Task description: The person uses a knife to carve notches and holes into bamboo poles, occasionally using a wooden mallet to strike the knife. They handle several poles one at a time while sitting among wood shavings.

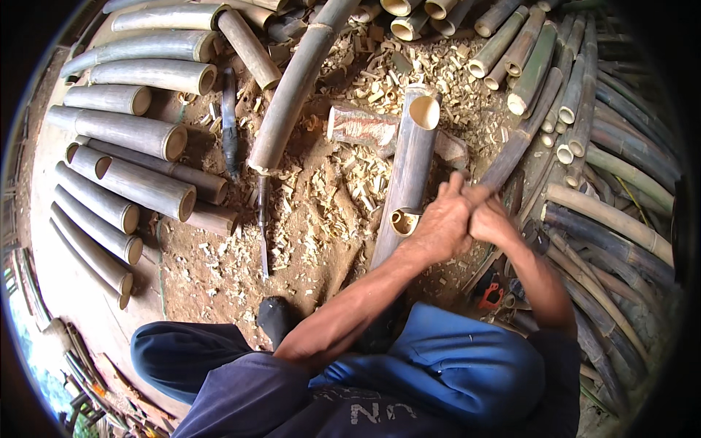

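In front of me, a grey bamboo tube [404,164] with two cut openings in its upper side leans across a short log [365,125]. My left hand [442,220] is beside the lower opening, its fingers curled. Against it is my right hand [491,217], closed, with the thumb side towards the left hand. What either one grips is hidden. Just beyond the knuckles is the near end of a dark bamboo pole [505,158]; whether the hands touch it I cannot tell.
Cut bamboo tubes [146,131] lie in a row at left. A long chisel [263,226] and a dark-handled knife [230,124] rest on the ground near another bamboo pole [299,87]. Wood chips [365,175] are scattered about. More bamboo [613,212] is piled at right, near an orange-and-black object [492,293].
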`<action>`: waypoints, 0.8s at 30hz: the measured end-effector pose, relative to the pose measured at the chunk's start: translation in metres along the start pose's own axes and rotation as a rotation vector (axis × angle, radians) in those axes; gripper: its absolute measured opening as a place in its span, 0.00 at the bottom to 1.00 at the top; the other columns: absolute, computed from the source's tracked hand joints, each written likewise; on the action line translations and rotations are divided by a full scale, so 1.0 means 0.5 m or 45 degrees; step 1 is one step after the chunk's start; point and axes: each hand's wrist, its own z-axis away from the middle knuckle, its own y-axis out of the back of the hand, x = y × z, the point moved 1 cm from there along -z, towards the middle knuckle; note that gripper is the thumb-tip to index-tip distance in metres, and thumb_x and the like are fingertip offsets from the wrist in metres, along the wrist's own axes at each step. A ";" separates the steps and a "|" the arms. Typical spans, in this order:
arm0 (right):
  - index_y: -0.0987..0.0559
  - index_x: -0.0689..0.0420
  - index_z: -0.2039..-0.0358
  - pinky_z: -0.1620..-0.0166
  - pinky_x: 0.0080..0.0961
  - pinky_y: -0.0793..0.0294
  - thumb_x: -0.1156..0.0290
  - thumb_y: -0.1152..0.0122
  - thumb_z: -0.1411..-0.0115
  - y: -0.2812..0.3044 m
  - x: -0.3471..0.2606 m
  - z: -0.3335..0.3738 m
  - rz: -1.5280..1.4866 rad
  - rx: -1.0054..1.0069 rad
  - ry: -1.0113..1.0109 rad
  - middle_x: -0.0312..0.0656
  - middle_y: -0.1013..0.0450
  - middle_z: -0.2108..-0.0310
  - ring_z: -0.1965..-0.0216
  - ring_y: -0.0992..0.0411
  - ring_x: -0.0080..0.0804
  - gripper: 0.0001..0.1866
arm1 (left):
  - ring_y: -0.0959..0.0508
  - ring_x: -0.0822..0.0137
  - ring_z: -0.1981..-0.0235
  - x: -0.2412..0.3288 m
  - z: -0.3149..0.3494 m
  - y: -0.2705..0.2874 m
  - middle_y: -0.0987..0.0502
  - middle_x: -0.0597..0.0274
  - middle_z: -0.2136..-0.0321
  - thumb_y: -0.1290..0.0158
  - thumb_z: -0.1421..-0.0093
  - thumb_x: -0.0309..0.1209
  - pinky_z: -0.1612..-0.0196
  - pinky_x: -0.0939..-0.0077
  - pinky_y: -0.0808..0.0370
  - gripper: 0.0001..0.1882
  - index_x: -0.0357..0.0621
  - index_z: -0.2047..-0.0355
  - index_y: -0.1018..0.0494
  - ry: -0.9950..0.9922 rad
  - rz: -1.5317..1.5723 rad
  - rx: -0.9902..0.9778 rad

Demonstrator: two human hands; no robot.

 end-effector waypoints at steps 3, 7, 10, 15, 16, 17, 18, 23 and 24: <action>0.20 0.56 0.63 0.53 0.35 0.27 0.73 0.34 0.49 0.008 -0.014 -0.067 0.315 0.277 0.446 0.39 0.23 0.67 0.63 0.25 0.33 0.11 | 0.32 0.45 0.43 -0.021 0.018 0.005 0.39 0.43 0.45 0.42 0.57 0.13 0.40 0.58 0.26 0.44 0.48 0.37 0.36 -0.053 0.170 0.476; 0.20 0.55 0.69 0.59 0.31 0.28 0.73 0.34 0.49 0.014 -0.057 -0.122 0.694 0.309 0.675 0.38 0.24 0.68 0.72 0.31 0.29 0.06 | 0.37 0.42 0.39 -0.030 0.035 0.016 0.47 0.37 0.40 0.43 0.53 0.15 0.35 0.47 0.32 0.51 0.41 0.29 0.53 -0.061 0.061 0.873; 0.20 0.55 0.68 0.61 0.31 0.26 0.73 0.34 0.48 -0.004 -0.006 -0.115 0.510 0.483 0.761 0.39 0.25 0.69 0.71 0.30 0.30 0.06 | 0.40 0.36 0.38 -0.031 0.024 -0.032 0.50 0.35 0.38 0.40 0.57 0.13 0.35 0.46 0.34 0.58 0.45 0.28 0.57 -0.034 0.043 0.817; 0.23 0.58 0.58 0.61 0.40 0.19 0.68 0.29 0.56 0.004 0.049 -0.021 0.205 0.038 0.656 0.49 0.23 0.66 0.65 0.22 0.48 0.23 | 0.41 0.26 0.39 0.032 0.042 -0.075 0.54 0.29 0.36 0.41 0.56 0.15 0.37 0.45 0.35 0.59 0.54 0.28 0.61 0.099 0.019 0.379; 0.23 0.57 0.58 0.58 0.42 0.20 0.69 0.31 0.56 -0.013 0.056 -0.010 0.181 0.034 0.592 0.51 0.23 0.63 0.62 0.23 0.52 0.22 | 0.38 0.28 0.41 0.036 0.052 -0.076 0.55 0.28 0.35 0.42 0.57 0.14 0.40 0.45 0.31 0.60 0.58 0.28 0.61 0.173 -0.061 0.267; 0.25 0.57 0.54 0.56 0.41 0.20 0.67 0.30 0.55 -0.042 0.101 -0.001 0.120 0.033 0.526 0.51 0.22 0.62 0.61 0.22 0.51 0.26 | 0.36 0.28 0.42 0.052 0.046 -0.076 0.55 0.28 0.35 0.42 0.58 0.14 0.41 0.45 0.29 0.61 0.60 0.28 0.61 0.194 -0.064 0.182; 0.26 0.57 0.51 0.55 0.40 0.20 0.65 0.29 0.53 -0.069 0.121 0.003 -0.035 0.007 0.450 0.51 0.22 0.61 0.59 0.22 0.51 0.28 | 0.34 0.28 0.44 0.056 0.045 -0.074 0.56 0.28 0.35 0.41 0.59 0.13 0.43 0.46 0.27 0.62 0.63 0.28 0.61 0.237 -0.076 0.104; 0.34 0.56 0.41 0.49 0.36 0.22 0.60 0.32 0.46 -0.144 0.111 0.034 -1.126 -0.131 -0.058 0.52 0.24 0.55 0.52 0.24 0.46 0.34 | 0.28 0.29 0.47 0.053 0.036 -0.056 0.54 0.30 0.34 0.38 0.60 0.16 0.43 0.51 0.25 0.63 0.66 0.28 0.60 0.387 -0.147 -0.184; 0.35 0.56 0.39 0.49 0.35 0.22 0.60 0.32 0.45 -0.167 0.101 0.046 -1.365 -0.162 -0.181 0.52 0.24 0.54 0.50 0.24 0.45 0.35 | 0.27 0.30 0.47 0.050 0.037 -0.057 0.53 0.31 0.34 0.36 0.61 0.17 0.43 0.52 0.25 0.64 0.66 0.28 0.59 0.409 -0.151 -0.216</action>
